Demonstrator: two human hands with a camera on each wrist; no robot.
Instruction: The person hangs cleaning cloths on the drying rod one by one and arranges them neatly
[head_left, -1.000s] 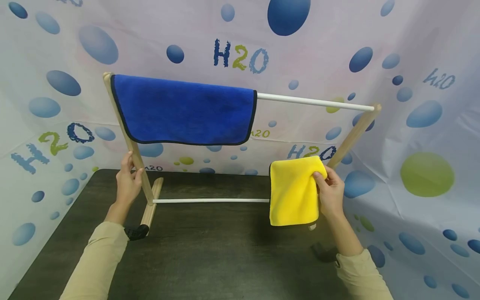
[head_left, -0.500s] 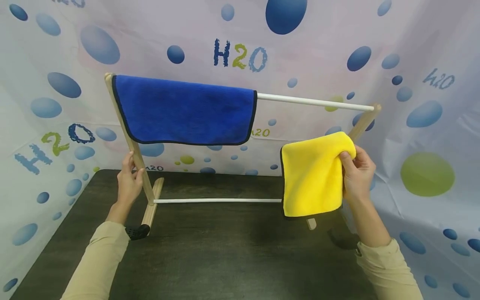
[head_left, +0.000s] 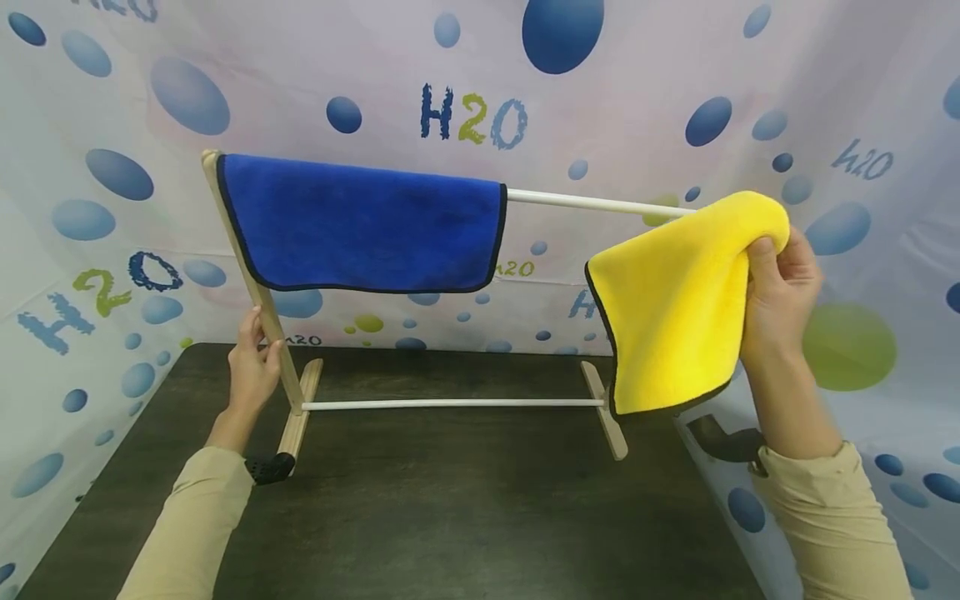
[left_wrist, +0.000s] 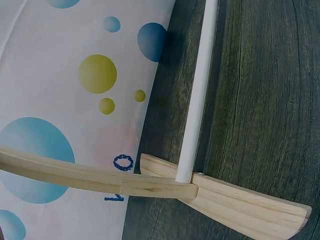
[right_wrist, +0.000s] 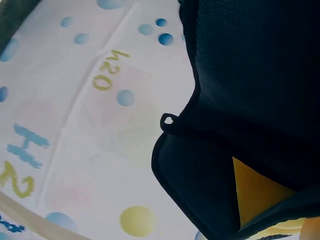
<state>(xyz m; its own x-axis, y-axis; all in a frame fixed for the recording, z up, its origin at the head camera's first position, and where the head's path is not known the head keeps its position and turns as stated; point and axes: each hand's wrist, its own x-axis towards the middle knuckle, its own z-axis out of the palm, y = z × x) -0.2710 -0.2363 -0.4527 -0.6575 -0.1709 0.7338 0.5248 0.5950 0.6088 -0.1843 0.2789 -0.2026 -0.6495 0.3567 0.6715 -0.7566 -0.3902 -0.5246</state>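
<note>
My left hand [head_left: 253,362] grips the left wooden upright [head_left: 267,304] of a drying rack, with fingers behind it and thumb in front. In my right hand [head_left: 783,292] a yellow towel [head_left: 675,308] with black edging is pinched by its top right part. It hangs tilted in front of the rack's right end, hiding the right upright. Its dark reverse side [right_wrist: 255,75], with a small hanging loop [right_wrist: 169,121], fills much of the right wrist view. A blue towel [head_left: 360,225] hangs folded over the left part of the white top bar [head_left: 592,202].
The rack's lower white bar [head_left: 450,403] joins the left wooden foot [head_left: 303,408] and the right foot [head_left: 603,408]. It stands on a dark wood-grain table [head_left: 465,500]. A white backdrop [head_left: 600,125] with blue and green dots surrounds the table.
My right hand has lifted the yellow towel up and to the right, from low by the right foot to the top bar's height. The left hand keeps its hold on the upright.
</note>
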